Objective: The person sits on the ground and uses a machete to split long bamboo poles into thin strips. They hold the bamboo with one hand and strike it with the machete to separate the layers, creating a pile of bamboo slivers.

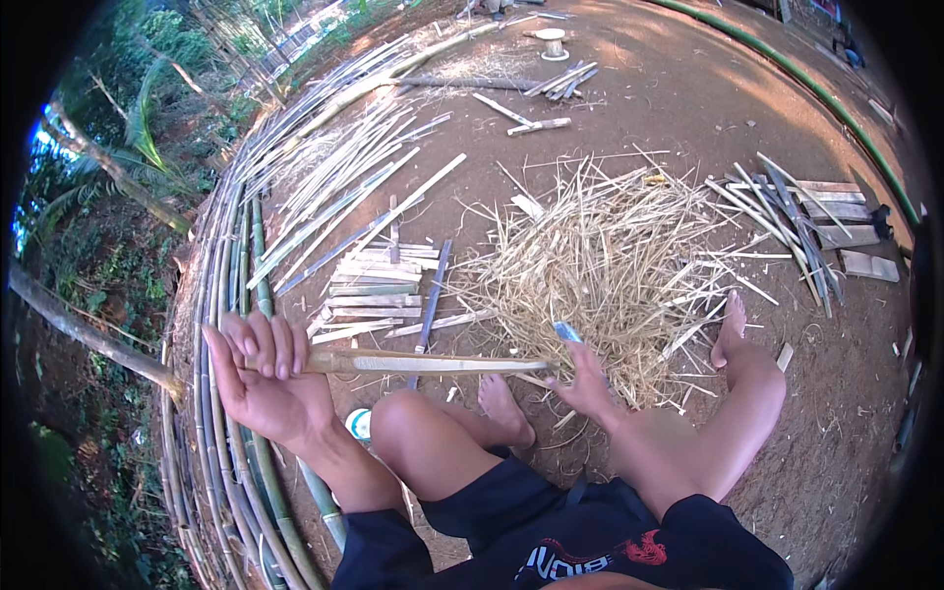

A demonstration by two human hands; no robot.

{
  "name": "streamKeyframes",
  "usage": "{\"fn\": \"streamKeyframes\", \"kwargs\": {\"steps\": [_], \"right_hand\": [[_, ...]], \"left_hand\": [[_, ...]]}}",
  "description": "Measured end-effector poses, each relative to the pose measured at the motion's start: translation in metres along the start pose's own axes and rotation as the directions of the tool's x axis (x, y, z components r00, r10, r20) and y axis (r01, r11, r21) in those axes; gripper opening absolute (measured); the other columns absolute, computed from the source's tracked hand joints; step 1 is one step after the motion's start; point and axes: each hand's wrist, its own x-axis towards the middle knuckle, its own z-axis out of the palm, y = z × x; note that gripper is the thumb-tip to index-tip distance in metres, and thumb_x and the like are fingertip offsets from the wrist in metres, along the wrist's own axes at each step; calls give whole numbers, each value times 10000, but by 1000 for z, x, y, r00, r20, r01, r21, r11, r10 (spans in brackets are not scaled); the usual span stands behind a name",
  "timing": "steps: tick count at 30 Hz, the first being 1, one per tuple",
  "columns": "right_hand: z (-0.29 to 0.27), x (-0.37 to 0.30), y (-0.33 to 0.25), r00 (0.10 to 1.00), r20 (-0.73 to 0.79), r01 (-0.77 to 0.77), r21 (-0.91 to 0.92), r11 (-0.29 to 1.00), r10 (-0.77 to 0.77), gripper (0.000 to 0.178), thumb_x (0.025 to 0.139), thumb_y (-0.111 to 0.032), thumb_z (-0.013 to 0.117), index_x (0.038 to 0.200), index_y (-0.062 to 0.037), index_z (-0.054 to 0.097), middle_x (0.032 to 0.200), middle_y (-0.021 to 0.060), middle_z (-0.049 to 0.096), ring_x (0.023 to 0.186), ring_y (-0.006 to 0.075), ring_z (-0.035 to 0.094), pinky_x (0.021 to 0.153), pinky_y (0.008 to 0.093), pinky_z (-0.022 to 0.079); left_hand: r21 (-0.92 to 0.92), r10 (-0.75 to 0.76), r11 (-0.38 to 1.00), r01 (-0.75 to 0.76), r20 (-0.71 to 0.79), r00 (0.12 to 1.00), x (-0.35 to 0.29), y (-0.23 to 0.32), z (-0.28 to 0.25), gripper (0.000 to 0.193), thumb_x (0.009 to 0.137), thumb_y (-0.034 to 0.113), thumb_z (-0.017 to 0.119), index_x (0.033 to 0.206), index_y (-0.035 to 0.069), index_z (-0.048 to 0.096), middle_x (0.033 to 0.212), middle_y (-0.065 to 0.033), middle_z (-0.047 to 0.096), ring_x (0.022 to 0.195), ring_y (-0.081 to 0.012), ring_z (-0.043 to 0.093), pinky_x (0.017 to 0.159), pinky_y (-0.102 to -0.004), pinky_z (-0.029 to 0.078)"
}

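My left hand (270, 379), palm up, has its fingers curled around one end of a long split bamboo piece (423, 363). The piece lies level across my knees' front, tan near the hand and pale toward its tapering right end. That end comes close to my right hand (590, 383), whose thumb and forefinger stand apart. A small bright blue piece (566, 331) shows at the forefinger's tip; whether it is worn or held is unclear. Just beyond the right hand spreads a heap of thin bamboo shavings (590, 256).
Short split bamboo pieces (374, 300) are stacked ahead on the left, beside a dark flat bar (433, 295). Long bamboo poles (221, 393) line the left edge. More strips (787, 226) lie at right. A white lid-like object (359, 424) sits by my left knee.
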Motion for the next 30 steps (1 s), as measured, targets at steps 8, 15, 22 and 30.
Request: {"fn": "streamKeyframes", "kwargs": {"steps": [8, 15, 22, 30], "right_hand": [[-23, -33, -20, 977, -57, 211, 214, 954, -204, 339, 941, -357, 640, 1104, -60, 620, 996, 144, 676, 916, 293, 664, 787, 403, 511], [-168, -39, -38, 924, -364, 223, 257, 940, -120, 319, 930, -407, 646, 928, -90, 682, 676, 12, 593, 557, 120, 496, 518, 316, 416], [-427, -26, 54, 625, -776, -240, -90, 967, 83, 626, 881, -508, 664, 1219, 16, 616, 956, 160, 704, 828, 242, 683, 759, 382, 542], [-366, -10, 82, 752, -624, -282, -9, 959, 215, 436, 903, -339, 626, 1200, -21, 638, 1123, 194, 690, 1027, 304, 673, 901, 381, 510]], "left_hand": [[-169, -32, 981, 94, 337, 941, 84, 3, -2, 387, 1057, 281, 374, 1184, -71, 473, 1096, -193, 524, 1001, -254, 524, 896, -367, 418], [384, 66, 923, -22, -102, 993, 46, -47, 51, 539, 1067, 306, 365, 1447, -72, 308, 1497, -243, 331, 1419, -325, 320, 1175, -440, 282], [360, -354, 836, 415, -224, 908, 8, -106, -116, 503, 1034, 367, 460, 1361, -16, 454, 1355, -138, 505, 1264, -238, 478, 1067, -388, 372], [39, -698, 681, 731, -270, 664, -123, -175, -334, 418, 986, 373, 552, 1191, 13, 601, 1069, -108, 657, 1037, -191, 617, 900, -342, 487]]}}
